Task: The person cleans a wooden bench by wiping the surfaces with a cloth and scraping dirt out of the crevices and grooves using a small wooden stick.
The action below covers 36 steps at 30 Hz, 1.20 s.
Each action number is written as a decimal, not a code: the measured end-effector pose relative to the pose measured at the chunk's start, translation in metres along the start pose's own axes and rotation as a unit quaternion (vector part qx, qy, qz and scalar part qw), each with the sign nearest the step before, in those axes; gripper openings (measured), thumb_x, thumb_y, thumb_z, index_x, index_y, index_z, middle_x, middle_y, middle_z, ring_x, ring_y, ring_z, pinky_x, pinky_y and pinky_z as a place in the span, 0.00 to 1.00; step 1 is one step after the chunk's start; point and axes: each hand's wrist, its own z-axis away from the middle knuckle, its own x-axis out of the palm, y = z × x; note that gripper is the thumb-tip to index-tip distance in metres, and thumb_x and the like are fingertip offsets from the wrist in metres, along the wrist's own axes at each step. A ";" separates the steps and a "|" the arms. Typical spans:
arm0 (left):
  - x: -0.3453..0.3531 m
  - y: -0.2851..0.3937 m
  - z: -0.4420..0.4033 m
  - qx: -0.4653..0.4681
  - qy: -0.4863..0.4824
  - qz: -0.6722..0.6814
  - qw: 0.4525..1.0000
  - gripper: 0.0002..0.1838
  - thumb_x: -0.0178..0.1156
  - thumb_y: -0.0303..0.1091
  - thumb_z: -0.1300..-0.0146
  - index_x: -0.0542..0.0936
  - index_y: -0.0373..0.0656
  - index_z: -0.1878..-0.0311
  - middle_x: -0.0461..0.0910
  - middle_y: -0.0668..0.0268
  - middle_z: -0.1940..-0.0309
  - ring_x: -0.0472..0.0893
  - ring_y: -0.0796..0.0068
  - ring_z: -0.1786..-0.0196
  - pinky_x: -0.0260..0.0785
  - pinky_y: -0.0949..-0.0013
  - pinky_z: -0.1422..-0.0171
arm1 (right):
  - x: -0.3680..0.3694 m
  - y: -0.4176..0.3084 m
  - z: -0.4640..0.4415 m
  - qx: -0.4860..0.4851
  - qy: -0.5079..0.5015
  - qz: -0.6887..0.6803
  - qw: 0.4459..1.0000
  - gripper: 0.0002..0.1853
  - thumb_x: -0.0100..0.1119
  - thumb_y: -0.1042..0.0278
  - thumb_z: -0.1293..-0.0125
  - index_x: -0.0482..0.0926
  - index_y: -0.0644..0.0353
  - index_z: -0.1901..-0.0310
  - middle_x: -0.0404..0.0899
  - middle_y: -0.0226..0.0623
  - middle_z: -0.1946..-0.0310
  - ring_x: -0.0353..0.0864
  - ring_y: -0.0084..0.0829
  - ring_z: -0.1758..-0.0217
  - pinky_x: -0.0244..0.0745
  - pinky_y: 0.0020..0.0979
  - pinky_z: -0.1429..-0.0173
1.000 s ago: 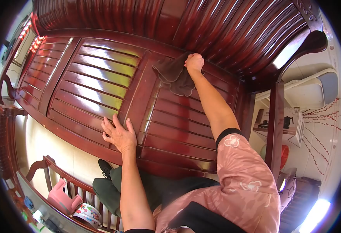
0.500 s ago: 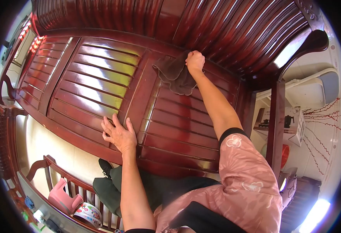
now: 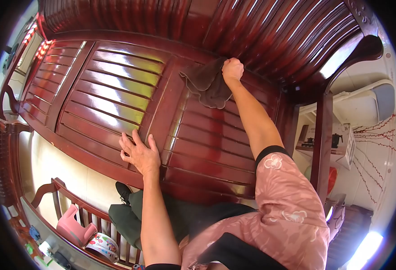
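A dark red, glossy wooden bench [image 3: 162, 101] with a slatted seat and curved backrest fills the middle of the view. Near the foot of the backrest, my right hand [image 3: 232, 69] is closed on a dark brown cloth [image 3: 207, 83]. The cloth lies crumpled over the seat slats, spreading to the left of the fist. Closer to me, my left hand [image 3: 141, 154] rests on the seat near its front edge, fingers spread, holding nothing.
Below left stands a smaller wooden seat with a pink plastic stool [image 3: 75, 227] and a patterned round container [image 3: 102, 246]. On the right, beyond the bench's armrest [image 3: 364, 51], are a printed box [image 3: 326, 141], red-berried twigs [image 3: 373, 135] and a folded white chair [image 3: 364, 105].
My right hand has shifted slightly to the right along the backrest, drawing the cloth with it. The left hand stays almost in place on the seat.
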 end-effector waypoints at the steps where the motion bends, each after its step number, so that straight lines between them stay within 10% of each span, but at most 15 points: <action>1: 0.000 0.001 -0.001 -0.001 0.000 0.002 1.000 0.30 0.57 0.52 0.31 0.69 0.48 0.31 0.56 0.50 0.24 0.51 0.49 0.20 0.44 0.37 0.25 | 0.000 -0.001 -0.001 0.003 -0.005 -0.010 1.000 0.13 0.59 0.61 0.33 0.84 0.64 0.63 0.84 0.60 0.62 0.85 0.59 0.54 0.80 0.51 0.47; 36: -0.002 0.002 0.000 0.002 -0.003 -0.006 1.000 0.30 0.57 0.53 0.30 0.69 0.48 0.30 0.57 0.50 0.24 0.51 0.51 0.20 0.44 0.38 0.24 | -0.001 0.012 0.004 -0.054 -0.004 -0.032 0.998 0.14 0.57 0.60 0.31 0.80 0.65 0.61 0.83 0.61 0.66 0.84 0.62 0.57 0.79 0.54 0.51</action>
